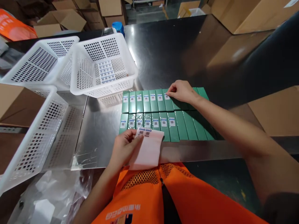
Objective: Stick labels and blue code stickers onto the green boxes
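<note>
Shiny steel, glossy green, white plastic mesh.

The bench [168,59] is bare sheet metal, smooth and polished enough to mirror the cardboard cartons [245,12] behind it, which look matt and brown. On it lie the boxes [187,124], green with a slick, film-like sheen, many carrying small paper labels [139,97]. The left hand [123,146] pinches a backing sheet [149,149] of pale, smooth, slightly waxy-looking paper. The baskets [102,65] are white moulded plastic, perforated, semi-gloss. Crinkled clear plastic film [58,186] glints at lower left. The vest [151,193] is orange cloth, part open mesh, part smooth weave.
</note>
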`<state>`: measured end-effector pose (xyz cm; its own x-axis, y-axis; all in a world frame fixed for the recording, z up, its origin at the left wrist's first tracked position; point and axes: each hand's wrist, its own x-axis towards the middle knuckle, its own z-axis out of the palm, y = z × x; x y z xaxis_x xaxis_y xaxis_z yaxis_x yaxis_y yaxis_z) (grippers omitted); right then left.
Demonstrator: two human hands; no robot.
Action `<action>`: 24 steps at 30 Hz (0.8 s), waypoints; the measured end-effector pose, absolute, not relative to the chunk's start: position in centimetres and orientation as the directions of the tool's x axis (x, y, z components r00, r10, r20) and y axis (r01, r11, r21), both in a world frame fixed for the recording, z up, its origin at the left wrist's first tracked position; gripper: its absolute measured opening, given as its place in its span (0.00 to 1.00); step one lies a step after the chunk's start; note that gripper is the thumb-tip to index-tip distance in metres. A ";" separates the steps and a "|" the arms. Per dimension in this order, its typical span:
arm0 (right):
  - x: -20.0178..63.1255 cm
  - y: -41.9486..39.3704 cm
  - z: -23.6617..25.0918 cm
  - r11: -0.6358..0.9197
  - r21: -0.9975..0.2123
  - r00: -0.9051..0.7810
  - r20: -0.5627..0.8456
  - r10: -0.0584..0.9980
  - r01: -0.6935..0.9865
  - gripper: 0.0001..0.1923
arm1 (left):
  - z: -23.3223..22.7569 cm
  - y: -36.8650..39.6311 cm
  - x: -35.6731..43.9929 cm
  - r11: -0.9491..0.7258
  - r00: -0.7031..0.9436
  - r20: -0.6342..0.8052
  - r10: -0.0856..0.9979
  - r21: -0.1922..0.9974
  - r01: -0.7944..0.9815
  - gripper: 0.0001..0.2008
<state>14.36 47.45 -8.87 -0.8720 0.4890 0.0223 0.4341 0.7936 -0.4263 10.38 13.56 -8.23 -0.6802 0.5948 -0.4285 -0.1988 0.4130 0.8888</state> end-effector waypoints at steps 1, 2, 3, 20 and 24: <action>14.8 46.9 -8.8 0.798 -0.429 -0.851 0.116 0.513 0.423 0.11 | -8.1 13.7 10.4 0.410 -0.679 -0.426 0.597 0.890 -0.198 0.17; 15.2 46.2 -8.6 0.796 -0.444 -0.819 0.204 0.536 0.410 0.16 | -8.0 13.8 10.5 0.404 -0.677 -0.425 0.600 0.892 -0.202 0.17; 15.7 45.3 -8.3 0.786 -0.477 -0.787 0.268 0.556 0.393 0.21 | -7.9 13.9 10.5 0.393 -0.677 -0.423 0.603 0.895 -0.209 0.17; 21.8 38.0 -5.7 0.681 -0.711 -0.905 0.389 0.173 -0.175 0.10 | -8.0 15.0 11.0 0.364 -0.653 -0.439 0.617 0.895 -0.258 0.20; 18.6 46.1 -5.4 0.472 -0.856 -0.853 0.074 0.516 0.212 0.15 | -7.7 15.2 11.5 0.395 -0.621 -0.473 0.625 0.878 -0.271 0.21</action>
